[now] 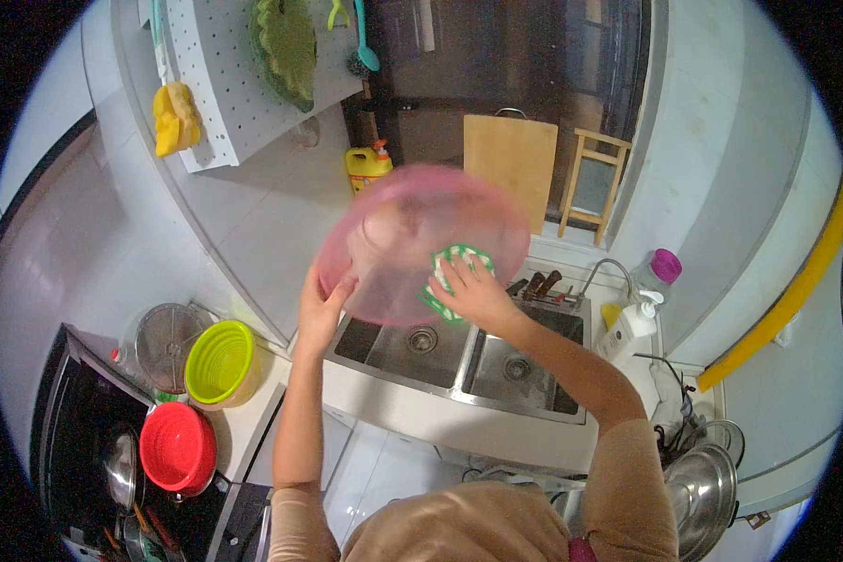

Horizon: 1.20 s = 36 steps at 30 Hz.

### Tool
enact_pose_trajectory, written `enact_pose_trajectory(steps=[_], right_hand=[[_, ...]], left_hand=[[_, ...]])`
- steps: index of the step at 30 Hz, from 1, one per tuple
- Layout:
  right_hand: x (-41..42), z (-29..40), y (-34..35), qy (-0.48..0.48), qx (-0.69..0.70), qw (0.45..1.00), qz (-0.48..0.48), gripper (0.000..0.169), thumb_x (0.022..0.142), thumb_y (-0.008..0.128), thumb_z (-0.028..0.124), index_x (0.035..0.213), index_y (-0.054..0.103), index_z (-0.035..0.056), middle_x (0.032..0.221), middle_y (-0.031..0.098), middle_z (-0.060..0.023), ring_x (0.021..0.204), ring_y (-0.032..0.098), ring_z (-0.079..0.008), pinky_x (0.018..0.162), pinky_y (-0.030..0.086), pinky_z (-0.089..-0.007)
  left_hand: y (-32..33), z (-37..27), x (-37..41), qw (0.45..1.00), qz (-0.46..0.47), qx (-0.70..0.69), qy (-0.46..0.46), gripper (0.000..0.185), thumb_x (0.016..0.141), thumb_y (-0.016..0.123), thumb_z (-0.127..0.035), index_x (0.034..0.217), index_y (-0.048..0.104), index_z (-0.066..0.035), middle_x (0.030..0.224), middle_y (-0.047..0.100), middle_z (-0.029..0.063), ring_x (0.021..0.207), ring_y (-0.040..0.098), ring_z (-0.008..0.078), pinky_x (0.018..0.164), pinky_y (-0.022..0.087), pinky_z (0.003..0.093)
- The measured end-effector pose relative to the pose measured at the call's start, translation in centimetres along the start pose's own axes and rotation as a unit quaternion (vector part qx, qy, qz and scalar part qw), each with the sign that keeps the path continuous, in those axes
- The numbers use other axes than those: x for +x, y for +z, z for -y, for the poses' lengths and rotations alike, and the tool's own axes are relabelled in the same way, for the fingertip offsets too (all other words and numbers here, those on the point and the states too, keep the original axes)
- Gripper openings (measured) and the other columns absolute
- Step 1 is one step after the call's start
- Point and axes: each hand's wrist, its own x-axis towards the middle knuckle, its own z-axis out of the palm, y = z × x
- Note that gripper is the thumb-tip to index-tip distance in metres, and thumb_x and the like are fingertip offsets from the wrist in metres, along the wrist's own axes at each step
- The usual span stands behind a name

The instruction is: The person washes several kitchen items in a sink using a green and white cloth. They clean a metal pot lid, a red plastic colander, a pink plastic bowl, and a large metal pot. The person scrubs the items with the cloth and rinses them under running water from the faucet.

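A translucent pink plastic basin is held up, tilted, over the double-bowl steel sink. My left hand grips its rim at the left, with the thumb on the near side. My right hand presses a green-and-white patterned cloth flat against the basin, right of its middle. The fingers are spread over the cloth. The basin's far edge is a little blurred. Both drains show below it.
Behind the sink stand a wooden cutting board, a small wooden frame and a yellow jug. A white pump bottle and a tap are at right. Green and red basins stand at left, near the stove.
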Motion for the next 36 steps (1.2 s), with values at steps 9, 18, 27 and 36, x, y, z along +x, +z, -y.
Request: enact_pose_trajectory(steps=[9,18,27,36], right_hand=[[2.5,3.8,0.2,0.038,0.035,0.998,-0.040,0.043,0.074,0.047,0.017,0.117,0.043,0.0149,0.120,0.042,-0.0147,0.111,0.042,-0.0302,0.088,0.036,-0.0458],[2.1,0.9,-0.3,0.047,0.023,0.998,-0.039,0.040,0.074,0.047,0.018,0.114,0.045,0.0143,0.117,0.046,-0.0154,0.106,0.046,-0.0300,0.085,0.038,-0.0449],[-0.6,-0.1,1.5,0.010,0.009,1.000,-0.018,0.040,0.072,0.048,0.018,0.111,0.047,0.0160,0.119,0.044,-0.0126,0.106,0.046,-0.0272,0.083,0.040,-0.0410],[2.1,2.8,-1.6,0.079,0.041,0.995,-0.035,0.039,0.071,0.049,0.017,0.111,0.048,0.0162,0.113,0.048,-0.0114,0.102,0.048,-0.0263,0.079,0.042,-0.0374]], left_hand=[[2.4,3.0,-0.6,0.988,-0.040,-0.148,-0.008,0.062,0.078,0.050,-0.007,0.134,0.023,-0.014,0.110,0.053,0.0146,0.090,0.056,0.0185,0.073,0.045,0.0272],[3.6,4.4,0.7,0.971,-0.011,-0.237,0.035,0.079,0.079,0.058,-0.021,0.136,0.004,-0.017,0.128,0.036,0.0143,0.109,0.044,0.0254,0.083,0.042,0.0356],[2.0,3.6,1.5,0.994,0.079,-0.050,-0.061,0.062,0.079,0.044,-0.014,0.135,0.016,-0.021,0.118,0.045,0.0188,0.088,0.058,0.0232,0.069,0.050,0.0318],[7.6,4.4,-1.6,0.966,0.006,-0.237,-0.100,0.054,0.081,0.048,-0.012,0.128,0.024,-0.006,0.120,0.044,0.0149,0.090,0.056,0.0220,0.068,0.050,0.0288]])
